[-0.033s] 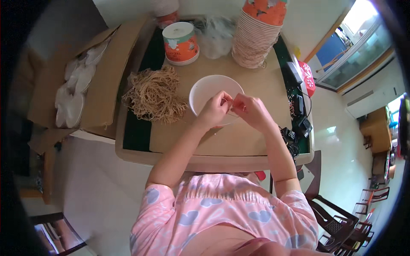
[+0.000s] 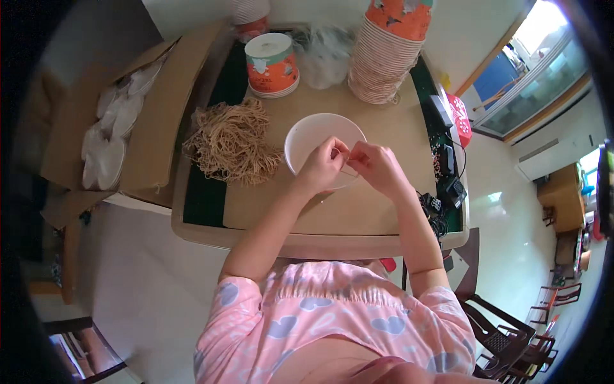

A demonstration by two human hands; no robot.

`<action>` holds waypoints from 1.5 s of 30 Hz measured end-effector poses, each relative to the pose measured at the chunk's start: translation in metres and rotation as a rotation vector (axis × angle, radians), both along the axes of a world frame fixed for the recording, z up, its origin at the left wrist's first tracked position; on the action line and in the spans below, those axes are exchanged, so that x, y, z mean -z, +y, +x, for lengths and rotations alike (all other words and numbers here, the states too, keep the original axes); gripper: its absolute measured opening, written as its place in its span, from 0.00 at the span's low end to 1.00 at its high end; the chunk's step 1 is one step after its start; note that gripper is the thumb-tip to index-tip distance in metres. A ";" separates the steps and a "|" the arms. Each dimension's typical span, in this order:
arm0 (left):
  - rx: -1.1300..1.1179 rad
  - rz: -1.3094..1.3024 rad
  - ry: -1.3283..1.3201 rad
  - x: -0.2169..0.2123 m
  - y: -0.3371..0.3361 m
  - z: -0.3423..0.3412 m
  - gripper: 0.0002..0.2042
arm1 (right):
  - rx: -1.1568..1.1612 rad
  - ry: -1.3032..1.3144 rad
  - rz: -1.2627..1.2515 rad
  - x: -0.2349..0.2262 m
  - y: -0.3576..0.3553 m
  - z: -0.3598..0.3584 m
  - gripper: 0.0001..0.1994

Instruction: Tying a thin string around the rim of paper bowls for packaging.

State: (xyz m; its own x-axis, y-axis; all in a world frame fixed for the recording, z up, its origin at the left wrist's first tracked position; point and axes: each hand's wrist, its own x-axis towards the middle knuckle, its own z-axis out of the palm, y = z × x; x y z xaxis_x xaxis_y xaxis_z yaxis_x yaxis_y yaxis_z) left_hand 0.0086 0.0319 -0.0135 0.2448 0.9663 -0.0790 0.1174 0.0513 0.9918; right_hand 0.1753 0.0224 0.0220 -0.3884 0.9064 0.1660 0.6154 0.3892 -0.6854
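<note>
My left hand (image 2: 322,168) and my right hand (image 2: 378,169) meet over the near side of a white round bowl (image 2: 306,136). The fingertips of both are pinched close together, with a thin pale strand (image 2: 348,171) between them; most of it is hidden by the fingers. Left of the bowl lies a tangled heap of tan strands (image 2: 233,144), loosely piled on the brown table covering (image 2: 275,214). Inside, the visible part of the bowl is plain white, while my hands cover its near part.
An upside-down orange paper tub (image 2: 273,70), a clear plastic bag (image 2: 323,57) and a tall stack of paper tubs (image 2: 384,64) stand at the back. Black adapters and cables (image 2: 438,208) line the right edge. A cardboard box (image 2: 185,115) holding white lids (image 2: 112,141) is at left.
</note>
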 end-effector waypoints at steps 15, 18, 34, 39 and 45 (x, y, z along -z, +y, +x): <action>0.096 0.633 0.216 0.001 -0.016 -0.010 0.09 | 0.153 0.442 -0.299 0.012 0.016 0.005 0.05; 0.020 0.680 0.330 -0.001 -0.020 -0.006 0.09 | 0.179 0.444 -0.302 0.014 0.018 0.005 0.05; 0.174 0.831 0.880 -0.015 -0.013 0.005 0.07 | 0.227 0.379 -0.229 0.015 0.002 0.003 0.06; 0.029 0.661 0.300 -0.007 -0.009 -0.001 0.07 | 0.266 0.471 -0.140 0.032 -0.007 -0.001 0.05; 0.183 -0.157 -0.084 -0.019 0.005 -0.008 0.07 | 0.434 0.702 -0.023 0.052 -0.021 -0.019 0.06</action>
